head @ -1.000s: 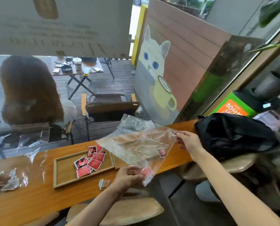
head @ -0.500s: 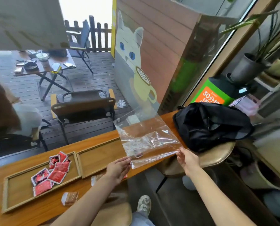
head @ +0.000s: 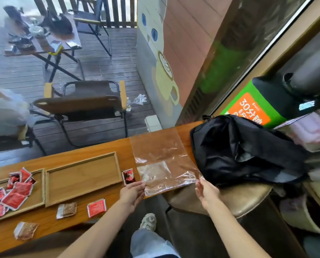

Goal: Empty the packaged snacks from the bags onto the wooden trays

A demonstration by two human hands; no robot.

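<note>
Change since the earlier frames: the clear plastic bag (head: 163,161), then held up in the air, now lies flat on the wooden counter (head: 103,207); a red packet (head: 128,176) has appeared just left of it.

Item 1. Clear plastic bag: spread flat, long axis running near to far, near edge overhanging the counter's near edge. A paler rectangular patch shows inside its near half; whether anything remains inside cannot be told.

Item 2. Left hand (head: 132,192): at the bag's near-left corner, fingers loosely extended, fingertips touching the bag's edge; grip wide, nothing pinched that can be seen.

Item 3. Right hand (head: 206,192): at the near-right corner, fingertips meeting the plastic; whether it pinches or only touches cannot be told.

Item 4. Empty wooden tray (head: 82,178): left of the bag, the red packet between the two.

Item 5. Second wooden tray (head: 38,198): far left, holding a pile of red packets (head: 15,192).

Item 6. Loose packets on the counter, near side of the trays: one red (head: 96,207), two brown (head: 67,210) (head: 26,230).

Item 7. Black backpack (head: 243,149): right of the bag, resting partly on a stool (head: 245,200).
</note>
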